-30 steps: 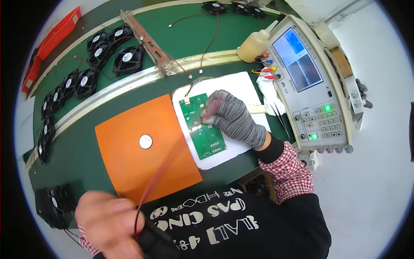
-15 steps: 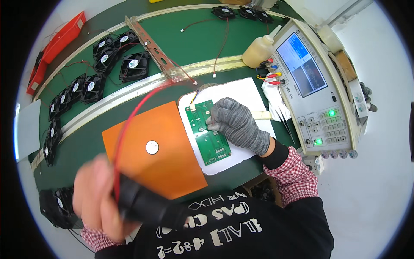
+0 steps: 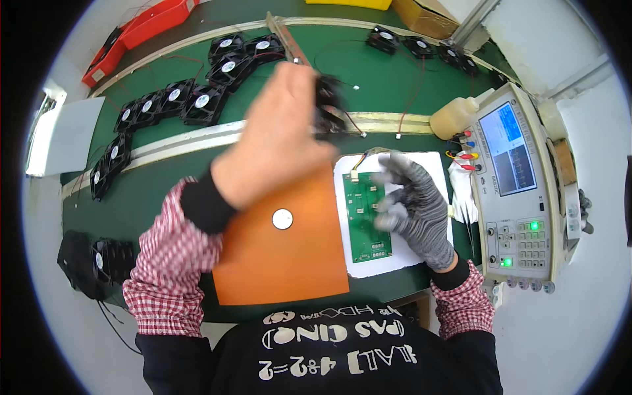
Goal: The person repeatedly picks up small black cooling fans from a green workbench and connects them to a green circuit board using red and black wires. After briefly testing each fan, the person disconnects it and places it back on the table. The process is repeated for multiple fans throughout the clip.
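My bare left hand, smeared by motion, reaches over the far edge of the orange sheet. A blurred black cooling fan is at its fingers, partly hidden by the hand, which appears closed on it. My gloved right hand is at the right side of a green circuit board, with fingers apart and nothing visible between them. The board lies on a white pad; a white connector with thin wires is plugged in at its far left corner.
Several black fans lie at the far left, more at the far right. A metal strip stands behind my left hand. On the right are a bottle, tweezers and a test instrument. A white disc is on the orange sheet.
My left hand has carried the fan with its red wire from the near left to the far side of the table. My right fingers have opened off the board. The whole view has shifted.
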